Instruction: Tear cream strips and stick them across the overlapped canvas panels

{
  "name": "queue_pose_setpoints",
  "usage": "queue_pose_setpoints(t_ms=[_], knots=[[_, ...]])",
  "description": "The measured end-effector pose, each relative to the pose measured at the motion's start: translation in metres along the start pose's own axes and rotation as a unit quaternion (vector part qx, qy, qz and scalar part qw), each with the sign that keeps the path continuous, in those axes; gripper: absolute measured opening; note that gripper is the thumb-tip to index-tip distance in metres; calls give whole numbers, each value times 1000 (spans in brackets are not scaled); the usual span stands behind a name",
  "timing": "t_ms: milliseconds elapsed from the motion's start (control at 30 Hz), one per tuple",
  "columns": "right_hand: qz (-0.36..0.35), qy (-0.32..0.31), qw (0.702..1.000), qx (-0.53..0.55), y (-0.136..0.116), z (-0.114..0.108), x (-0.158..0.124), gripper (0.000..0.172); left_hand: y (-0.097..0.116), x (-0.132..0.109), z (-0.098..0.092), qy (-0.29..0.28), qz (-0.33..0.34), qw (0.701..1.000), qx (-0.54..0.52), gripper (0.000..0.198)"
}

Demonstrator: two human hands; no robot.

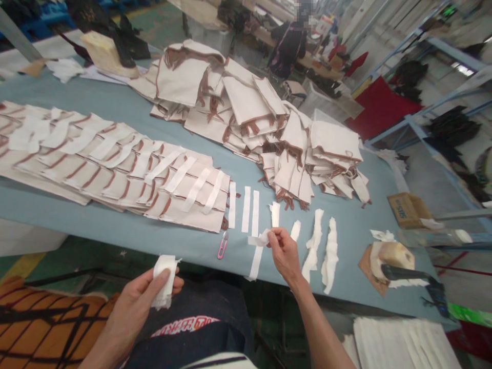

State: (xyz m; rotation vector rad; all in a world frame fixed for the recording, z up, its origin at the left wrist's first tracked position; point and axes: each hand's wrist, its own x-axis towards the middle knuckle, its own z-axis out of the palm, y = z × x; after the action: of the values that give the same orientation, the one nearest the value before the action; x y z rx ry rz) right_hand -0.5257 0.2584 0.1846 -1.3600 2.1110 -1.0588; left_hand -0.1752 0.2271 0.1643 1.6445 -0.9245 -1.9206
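Note:
My left hand [144,297] is closed around a small stack of white strips [165,279], held low in front of the table edge. My right hand [284,251] pinches one white strip [257,251] at its top end, and the strip hangs over the blue table's [115,225] front edge. Just beyond it, three white strips [246,209] lie side by side on the table. A row of overlapping cream fabric pieces with brown trim [107,164], each bearing a white strip, stretches to the left.
A heap of cream pouches with brown trim [253,118] sits at the back. A pink clip [222,246] lies near the front edge. Crumpled white backing strips [321,246] lie to the right, next to a brush [400,264] and a cardboard box [407,209]. Another person stands far behind.

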Motion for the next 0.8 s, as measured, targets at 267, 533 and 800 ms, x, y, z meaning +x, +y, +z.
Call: queue_pose_setpoints(t_ms=[267,533,800], knots=[[-76,-29,993,-89,28,54,-56,31,1,2,-9,-24,0,999,23,64],[-67,-11,987,-145,76,121,-93,32,-15,9,-25,-40,-6,999,27,60],[-79,-34,991,-102,72,119,-101,38,-5,8,-21,-58,-45,997,-37,69]])
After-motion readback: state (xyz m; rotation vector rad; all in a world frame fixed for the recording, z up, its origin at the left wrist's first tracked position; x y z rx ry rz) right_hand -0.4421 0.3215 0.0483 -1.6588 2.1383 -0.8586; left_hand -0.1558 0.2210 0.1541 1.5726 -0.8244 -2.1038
